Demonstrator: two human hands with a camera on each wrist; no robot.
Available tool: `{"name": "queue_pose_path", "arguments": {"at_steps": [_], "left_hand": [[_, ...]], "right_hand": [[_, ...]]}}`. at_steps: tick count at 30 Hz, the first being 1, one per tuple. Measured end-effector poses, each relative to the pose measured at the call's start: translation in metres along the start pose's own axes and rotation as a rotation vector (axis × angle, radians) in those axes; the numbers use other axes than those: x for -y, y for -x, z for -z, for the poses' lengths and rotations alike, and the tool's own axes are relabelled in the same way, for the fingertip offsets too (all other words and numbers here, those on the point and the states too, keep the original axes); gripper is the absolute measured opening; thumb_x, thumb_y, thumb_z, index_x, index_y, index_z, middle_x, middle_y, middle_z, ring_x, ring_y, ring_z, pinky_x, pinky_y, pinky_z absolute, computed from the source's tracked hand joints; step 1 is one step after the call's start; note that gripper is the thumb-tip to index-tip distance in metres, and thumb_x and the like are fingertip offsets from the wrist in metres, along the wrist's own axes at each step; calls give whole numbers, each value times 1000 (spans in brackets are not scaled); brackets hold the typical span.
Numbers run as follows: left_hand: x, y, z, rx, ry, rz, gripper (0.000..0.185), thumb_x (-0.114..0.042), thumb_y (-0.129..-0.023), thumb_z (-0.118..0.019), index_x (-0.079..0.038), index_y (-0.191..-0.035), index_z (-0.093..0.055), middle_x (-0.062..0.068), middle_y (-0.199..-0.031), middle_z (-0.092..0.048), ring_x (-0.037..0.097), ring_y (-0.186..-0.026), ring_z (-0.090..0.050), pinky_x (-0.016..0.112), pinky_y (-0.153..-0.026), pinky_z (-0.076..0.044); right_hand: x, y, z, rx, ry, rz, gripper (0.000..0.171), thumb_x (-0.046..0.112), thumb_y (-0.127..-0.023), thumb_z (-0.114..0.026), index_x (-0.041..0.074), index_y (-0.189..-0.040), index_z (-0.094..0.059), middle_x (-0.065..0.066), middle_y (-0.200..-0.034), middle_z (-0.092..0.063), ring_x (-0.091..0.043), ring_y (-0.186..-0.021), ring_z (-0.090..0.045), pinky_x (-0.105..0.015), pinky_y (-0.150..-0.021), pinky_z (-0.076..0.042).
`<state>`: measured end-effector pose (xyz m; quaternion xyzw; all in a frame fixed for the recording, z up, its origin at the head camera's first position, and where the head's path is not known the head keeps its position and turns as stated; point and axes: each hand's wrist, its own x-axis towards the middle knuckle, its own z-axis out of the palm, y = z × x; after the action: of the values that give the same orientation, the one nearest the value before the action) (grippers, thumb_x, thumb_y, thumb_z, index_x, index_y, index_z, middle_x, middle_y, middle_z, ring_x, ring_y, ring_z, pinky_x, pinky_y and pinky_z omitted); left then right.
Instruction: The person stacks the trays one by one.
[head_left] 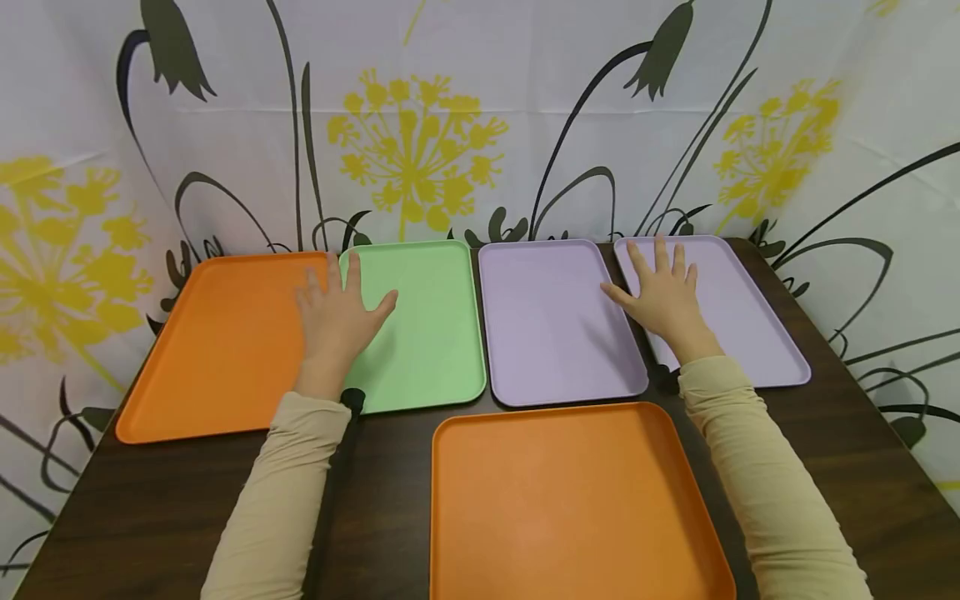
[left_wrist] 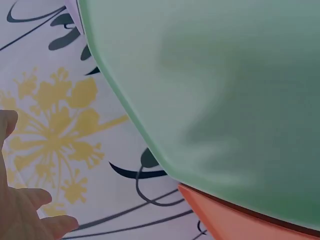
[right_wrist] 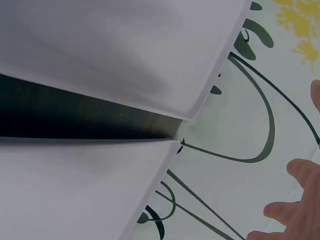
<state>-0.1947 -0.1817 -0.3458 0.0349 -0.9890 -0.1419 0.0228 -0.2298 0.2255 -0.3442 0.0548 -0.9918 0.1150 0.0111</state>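
My left hand is held out with fingers spread, over the border between an orange tray and a green tray. Its shadow falls on the green tray in the left wrist view, where a few fingers show at the lower left. With fingers splayed too, my right hand hovers above the left part of the far-right lilac tray, its thumb pointing toward the other lilac tray. Neither hand holds anything. In the right wrist view its fingers appear at the right edge.
A second orange tray lies in front, between the two forearms. All the trays rest on a dark wooden table. Behind and beside it hangs a white cloth printed with yellow flowers and dark stems.
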Motion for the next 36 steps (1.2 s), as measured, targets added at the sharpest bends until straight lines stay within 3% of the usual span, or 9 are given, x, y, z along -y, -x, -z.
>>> {"name": "queue_pose_path", "arguments": {"at_steps": [6,13,19,24,29,33,36], "left_hand": [[-15,-3,-3,32,40,-40,82,-54,-97,-39,-6,-154,-7,26,-158,-8,51,-142,-15,64,-116,-18],[-32,-4,-11,84,195,-55,77,-48,-98,-41,-7,-154,-11,23,-158,-18,45,-141,-25,64,-109,-33],[-49,-3,-18,115,283,-63,70,-43,-99,-43,-6,-153,-19,21,-154,-30,40,-138,-35,58,-108,-38],[-63,0,-26,132,392,-77,58,-32,-99,-47,-3,-147,-34,22,-144,-44,38,-130,-46,53,-104,-43],[-74,4,-35,185,527,-61,51,-26,-97,-51,-3,-142,-42,19,-138,-53,33,-120,-57,46,-93,-52],[-82,6,-40,235,574,-49,48,-22,-96,-53,-2,-140,-46,19,-133,-56,33,-118,-58,44,-92,-53],[-87,6,-44,270,594,-50,47,-19,-95,-56,-1,-138,-48,19,-131,-58,34,-114,-61,42,-91,-54]], "right_hand": [[-4,2,3,10,-132,-7,79,54,-95,-47,7,-153,-20,-33,-155,-12,-57,-139,-14,-69,-112,-19],[-8,5,6,53,-315,-26,74,51,-97,-45,0,-149,-28,-29,-150,-32,-46,-134,-37,-59,-111,-32],[-12,8,8,84,-406,-60,63,41,-98,-48,0,-144,-38,-27,-141,-47,-42,-127,-49,-54,-103,-44],[-17,9,4,116,-433,-64,54,29,-99,-50,-5,-140,-43,-30,-130,-55,-42,-110,-62,-49,-92,-53],[-22,10,-2,139,-464,-64,47,19,-97,-51,-7,-136,-46,-31,-125,-58,-42,-101,-65,-43,-88,-54],[-26,11,-8,146,-471,-58,44,14,-95,-52,-8,-133,-49,-31,-122,-60,-40,-102,-65,-34,-83,-54],[-28,12,-13,148,-480,-45,43,11,-93,-53,-10,-131,-50,-31,-121,-61,-40,-106,-64,-34,-85,-56]]}}
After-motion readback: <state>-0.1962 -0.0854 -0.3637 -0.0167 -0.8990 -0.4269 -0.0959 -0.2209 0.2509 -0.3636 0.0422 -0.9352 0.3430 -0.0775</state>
